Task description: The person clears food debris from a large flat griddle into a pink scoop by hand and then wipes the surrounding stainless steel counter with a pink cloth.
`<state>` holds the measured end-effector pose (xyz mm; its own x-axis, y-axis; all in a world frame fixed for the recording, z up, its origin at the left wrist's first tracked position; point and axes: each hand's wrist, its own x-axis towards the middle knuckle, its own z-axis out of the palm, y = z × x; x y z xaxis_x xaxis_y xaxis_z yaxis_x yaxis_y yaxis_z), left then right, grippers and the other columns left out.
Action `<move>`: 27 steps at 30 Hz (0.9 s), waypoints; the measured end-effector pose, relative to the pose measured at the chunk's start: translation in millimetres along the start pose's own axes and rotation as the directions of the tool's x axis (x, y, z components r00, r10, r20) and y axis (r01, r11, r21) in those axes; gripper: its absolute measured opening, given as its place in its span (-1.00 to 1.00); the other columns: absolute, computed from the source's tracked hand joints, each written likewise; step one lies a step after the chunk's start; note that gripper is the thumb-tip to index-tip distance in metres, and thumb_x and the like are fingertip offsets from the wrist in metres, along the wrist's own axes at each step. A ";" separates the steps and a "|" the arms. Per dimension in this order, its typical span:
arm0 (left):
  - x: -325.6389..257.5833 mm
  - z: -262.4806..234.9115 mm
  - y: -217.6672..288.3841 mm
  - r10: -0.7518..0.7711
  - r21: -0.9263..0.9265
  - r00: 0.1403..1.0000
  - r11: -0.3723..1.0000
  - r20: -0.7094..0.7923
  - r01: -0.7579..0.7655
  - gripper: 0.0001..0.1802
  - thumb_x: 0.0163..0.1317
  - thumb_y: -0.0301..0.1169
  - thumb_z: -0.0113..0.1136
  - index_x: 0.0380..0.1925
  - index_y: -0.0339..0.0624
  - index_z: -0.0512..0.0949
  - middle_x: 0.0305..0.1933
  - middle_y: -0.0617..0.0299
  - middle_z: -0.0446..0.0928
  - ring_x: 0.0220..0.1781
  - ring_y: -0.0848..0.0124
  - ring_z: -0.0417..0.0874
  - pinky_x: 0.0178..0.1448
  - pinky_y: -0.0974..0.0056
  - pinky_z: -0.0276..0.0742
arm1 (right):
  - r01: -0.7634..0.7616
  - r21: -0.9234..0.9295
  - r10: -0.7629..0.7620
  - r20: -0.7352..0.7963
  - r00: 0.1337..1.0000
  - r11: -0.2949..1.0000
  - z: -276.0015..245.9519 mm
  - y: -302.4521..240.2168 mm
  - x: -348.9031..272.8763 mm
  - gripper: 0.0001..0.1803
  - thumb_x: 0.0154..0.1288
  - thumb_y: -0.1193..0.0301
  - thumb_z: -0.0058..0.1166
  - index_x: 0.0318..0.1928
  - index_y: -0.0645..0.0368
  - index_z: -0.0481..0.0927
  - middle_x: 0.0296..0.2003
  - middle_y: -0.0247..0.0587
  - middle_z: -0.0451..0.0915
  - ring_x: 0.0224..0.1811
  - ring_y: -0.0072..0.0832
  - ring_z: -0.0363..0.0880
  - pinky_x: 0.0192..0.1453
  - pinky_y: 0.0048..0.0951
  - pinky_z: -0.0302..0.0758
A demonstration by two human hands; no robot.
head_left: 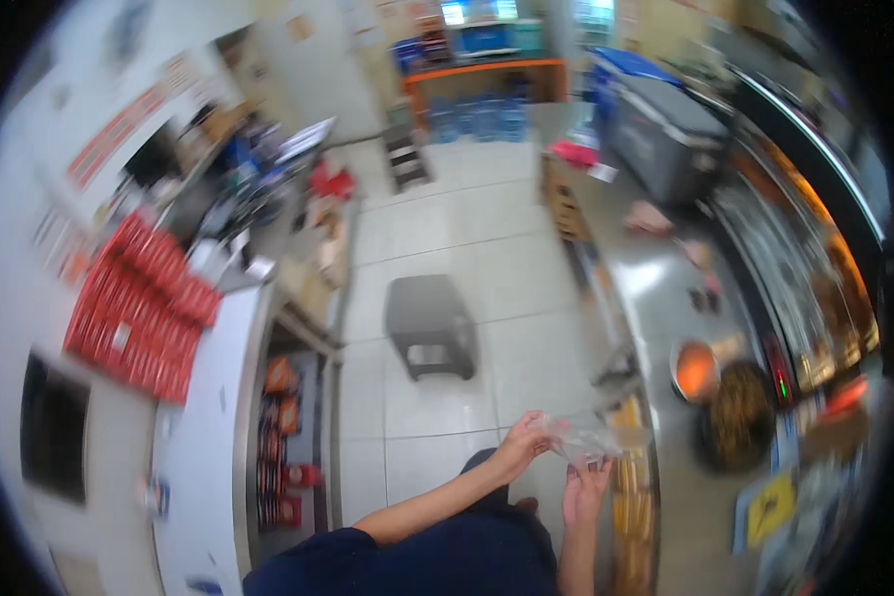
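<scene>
Both my hands hold a small clear plastic bag (583, 440) in front of me, beside the steel counter (656, 288) on my right. My left hand (524, 444) pinches the bag's upper left edge. My right hand (584, 489) grips it from below. The picture is blurred, so what is inside the bag cannot be made out. My forearms come up from the lower edge over my dark blue clothing.
A grey plastic stool (429, 324) stands on the tiled floor ahead. A white counter with rows of red packs (144, 303) runs along the left. An orange bowl (694, 369) and a round basket (737, 412) sit on the steel counter, near a display case (815, 248).
</scene>
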<state>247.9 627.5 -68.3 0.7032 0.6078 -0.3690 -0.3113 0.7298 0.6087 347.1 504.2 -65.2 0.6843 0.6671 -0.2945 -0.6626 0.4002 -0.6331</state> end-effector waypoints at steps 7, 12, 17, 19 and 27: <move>20.7 -58.2 134.4 0.188 0.797 0.961 0.537 0.204 -0.275 0.23 0.00 -0.31 0.50 0.51 0.02 -0.21 0.49 -0.02 0.08 0.51 0.18 0.14 0.49 -0.08 0.09 | 0.328 -0.707 0.221 0.565 0.795 0.627 100.0 7.6 148.8 -0.34 0.06 0.79 0.01 0.22 0.11 0.35 -0.16 -0.33 0.48 -0.14 -0.59 0.48 -0.03 -0.61 0.40; 116.9 -33.5 200.6 0.299 0.766 0.858 0.391 0.419 -0.510 -0.01 0.12 -0.36 0.38 0.48 -0.05 0.00 0.40 0.05 0.26 0.47 0.18 0.21 0.48 0.05 0.14 | 0.439 -0.793 0.316 0.583 0.749 0.423 215.6 9.4 243.4 -0.31 -0.03 0.77 0.07 0.21 0.16 0.38 -0.22 -0.32 0.46 -0.39 -0.72 0.34 -0.34 -0.69 0.31; 247.4 -49.4 301.5 0.238 0.739 0.923 0.554 0.301 -0.384 -0.63 0.49 -0.26 -0.07 0.13 -0.26 0.46 0.08 0.11 0.55 0.13 0.36 0.52 0.23 0.25 0.40 | 0.448 -0.828 0.267 0.541 0.798 0.337 305.3 5.5 366.8 -0.25 -0.05 0.77 0.11 0.25 0.16 0.36 -0.19 -0.31 0.48 -0.43 -0.72 0.28 -0.35 -0.68 0.31; 287.9 -60.4 355.3 0.223 0.665 0.915 0.632 0.336 -0.398 -0.61 0.53 -0.22 -0.16 0.09 -0.26 0.49 0.06 0.15 0.56 0.13 0.38 0.52 0.22 0.27 0.40 | 0.362 -0.903 0.422 0.428 0.799 0.230 313.1 3.3 428.0 -0.34 0.01 0.71 0.18 0.21 0.21 0.41 -0.16 -0.31 0.53 -0.37 -0.71 0.33 -0.28 -0.65 0.35; 475.3 -144.9 484.5 -0.117 0.494 0.982 0.869 0.148 0.029 -0.45 0.48 0.08 -0.12 0.07 -0.12 0.56 0.12 0.15 0.53 0.24 0.42 0.43 0.33 0.27 0.29 | -0.167 -0.724 0.589 0.381 0.713 0.670 345.2 95.7 636.9 -0.86 0.36 0.44 0.16 -0.13 0.21 0.58 -0.23 -0.38 0.54 -0.20 -0.68 0.45 -0.11 -0.60 0.42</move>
<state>338.7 1315.4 -50.5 0.8215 0.4655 -0.3294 0.0654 0.4970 0.8653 614.4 1184.3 -66.2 -0.0182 0.9506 -0.3100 -0.3376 -0.2977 -0.8930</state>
